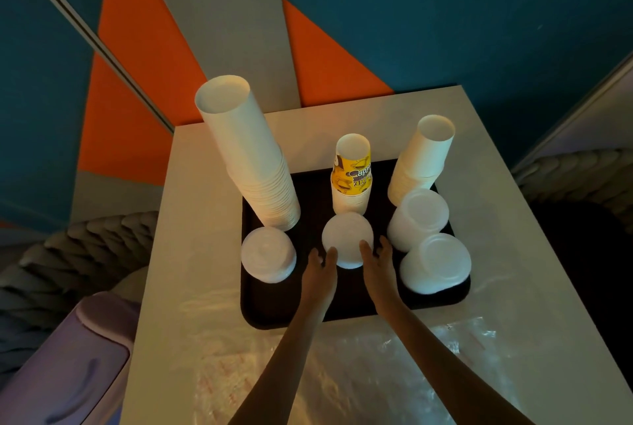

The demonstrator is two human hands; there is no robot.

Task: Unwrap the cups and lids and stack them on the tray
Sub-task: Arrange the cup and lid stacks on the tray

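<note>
— How are the hands set?

— The left hand (320, 268) and right hand (379, 262) flank the middle lid stack (346, 236) near the centre of the tray (274, 308). The left fingers (330, 255) are nearly straight and a little spread, their tips against the stack's near-left side. The right fingers (366, 250) are loosely extended too, touching its near-right side. Neither hand curls round it.

— Is the stack lifted?

— I cannot tell; its base is hidden.

— And the other pieces?

— Along the tray's far edge stand the tall cup stack (253, 164) at the left corner, leaning, the printed cup stack (352, 178) in the middle, and the right cup stack (421, 160). The left lid stack (268, 255) sits by the left edge, and two right lid stacks (419, 219) sit touching along the right edge. Clear plastic wrap (394, 373) lies on the table (191, 219) by its near edge.
</note>
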